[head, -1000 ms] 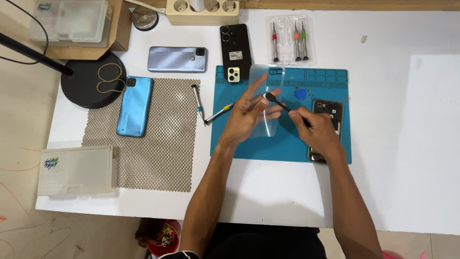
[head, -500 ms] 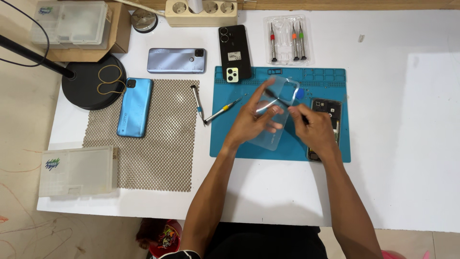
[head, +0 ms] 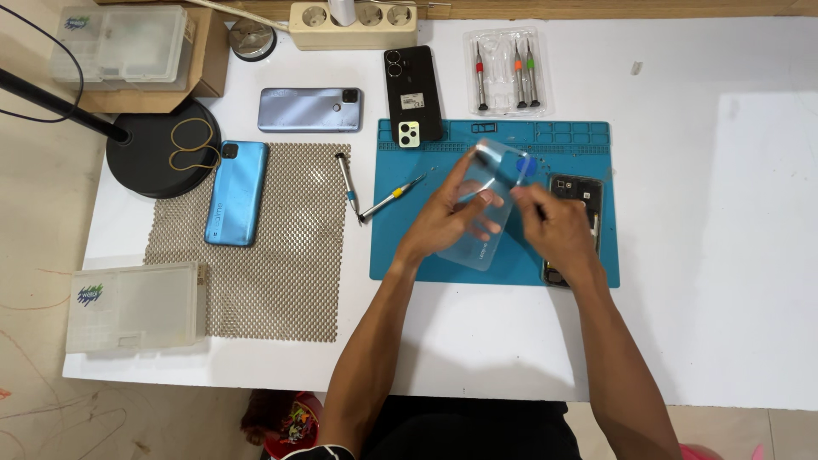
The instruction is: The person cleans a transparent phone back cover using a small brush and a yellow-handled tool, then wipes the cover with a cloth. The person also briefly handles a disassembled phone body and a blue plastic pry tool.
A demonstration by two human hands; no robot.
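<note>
Clear plastic phone cover hangs over the teal mat, pinched in the left hand grip and the right hand grip, opened phone at three o'clock

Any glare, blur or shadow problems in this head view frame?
Head view: sharp overall, evenly lit. The right hand is slightly motion-blurred; the left hand is crisp. The clear phone cover catches faint reflections. A brighter patch washes the white table at right; soft arm shadows fall below.
</note>
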